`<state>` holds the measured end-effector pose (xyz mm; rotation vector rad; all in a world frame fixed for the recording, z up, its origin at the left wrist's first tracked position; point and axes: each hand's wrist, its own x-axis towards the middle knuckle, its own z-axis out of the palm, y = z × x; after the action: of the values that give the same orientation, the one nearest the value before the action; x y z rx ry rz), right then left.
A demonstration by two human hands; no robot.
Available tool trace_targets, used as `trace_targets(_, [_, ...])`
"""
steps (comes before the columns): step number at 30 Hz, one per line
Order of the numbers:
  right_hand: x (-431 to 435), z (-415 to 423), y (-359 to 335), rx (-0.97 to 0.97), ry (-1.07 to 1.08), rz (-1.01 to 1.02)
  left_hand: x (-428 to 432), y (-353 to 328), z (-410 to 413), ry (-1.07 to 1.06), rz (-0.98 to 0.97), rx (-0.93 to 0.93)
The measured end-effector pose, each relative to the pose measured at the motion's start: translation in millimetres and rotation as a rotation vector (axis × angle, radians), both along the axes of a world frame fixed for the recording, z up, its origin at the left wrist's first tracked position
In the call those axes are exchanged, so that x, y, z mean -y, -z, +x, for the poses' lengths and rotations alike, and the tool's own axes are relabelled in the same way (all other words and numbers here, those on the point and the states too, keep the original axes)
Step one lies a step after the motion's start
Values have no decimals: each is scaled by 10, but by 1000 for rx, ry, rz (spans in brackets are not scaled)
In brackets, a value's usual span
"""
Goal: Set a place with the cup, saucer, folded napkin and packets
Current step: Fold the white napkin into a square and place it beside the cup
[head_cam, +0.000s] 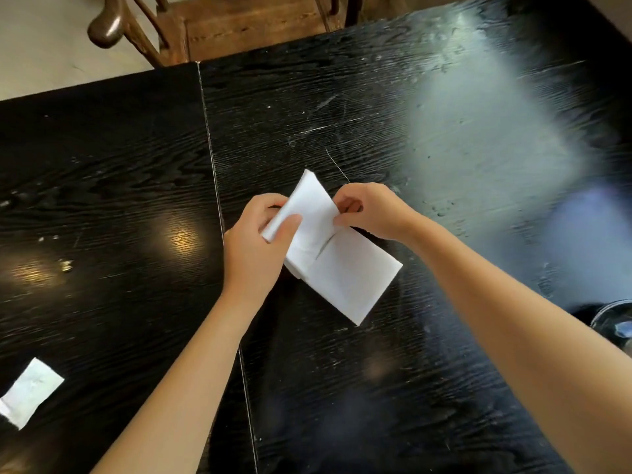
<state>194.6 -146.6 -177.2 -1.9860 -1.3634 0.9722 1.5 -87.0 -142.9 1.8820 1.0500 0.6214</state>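
A white paper napkin (345, 275) lies partly folded on the black table (119, 172), near the middle. My left hand (254, 244) pinches its left edge, thumb on top. My right hand (372, 210) pinches the upper right edge, and between them the far half of the napkin is lifted off the table. A white packet (29, 391) lies flat at the lower left, well apart from both hands. At the right edge shows part of a glass object (615, 323); whether it is the cup or the saucer is unclear.
A seam (219, 200) between two tabletops runs from the far edge toward me, just left of the napkin. A brown wooden chair (212, 25) stands beyond the table's far edge. Bright window glare covers the right part of the tabletop.
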Motion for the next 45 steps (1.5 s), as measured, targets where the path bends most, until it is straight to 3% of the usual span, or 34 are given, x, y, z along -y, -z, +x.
trace_targets(3, [19,60,58,-33,42,15,95,150,-97,47,-277,31])
trace_targets(6, [43,92,95,-69,85,27,159,321,-163,5,-332,-84])
trace_targets(11, [35,115,80,-69,-7,3,194,328,-70,2,-154,-221])
trace_targets(16, [4,104,48,72,-62,-11,292,456,-53,-43,51,-275])
trace_targets(23, [179,109,169,60,-2,124,339,541,-118,88,286,-131])
trace_targets(28, [300,60,186,158,-39,236,262,616,-269,269,395,-175])
trace_targets(35, [493,58,220,295,-134,322,212,592,-251,321,476,-252])
trace_targets(41, [626,64,67,462,-295,470,235,605,-268,400,567,-223])
trace_targets(45, [850,45,152,515,-320,450,255,636,-287,382,564,-200])
